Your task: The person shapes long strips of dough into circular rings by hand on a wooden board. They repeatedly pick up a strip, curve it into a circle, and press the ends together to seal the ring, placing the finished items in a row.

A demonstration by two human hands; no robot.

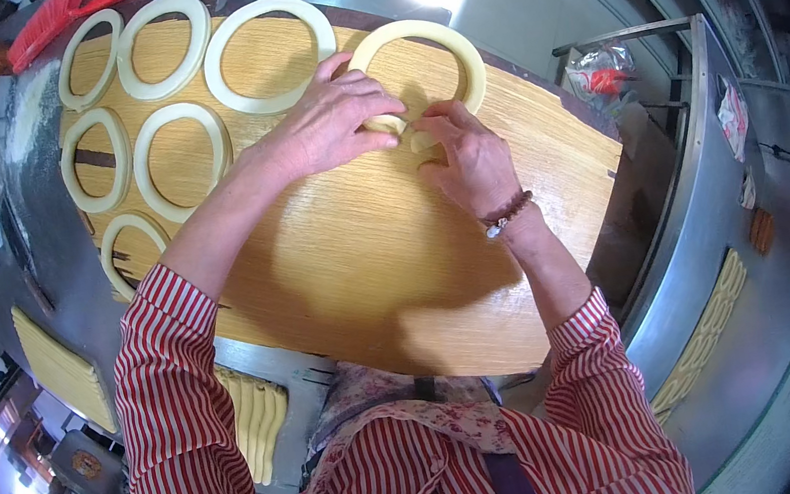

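A pale dough ring [415, 30] lies at the far side of a wooden board [379, 279], its near side between my two hands. My left hand [346, 112] holds one end of the dough, fingers curled round it. Just to its right, my right hand [471, 155] grips the other end, thumb and fingers pinched together. A small gap shows between the two ends. Immediately left of this ring lies another dough ring [217, 60], whole and flat on the board. A beaded bracelet [509, 214] circles my right wrist.
More dough rings [183, 161] lie on the board's left part. A red brush [55, 22] rests at the far left, by scattered flour [33, 111]. Dough strips lie in a stack [256, 418] near my left elbow and in a row [705, 335] on the right metal surface.
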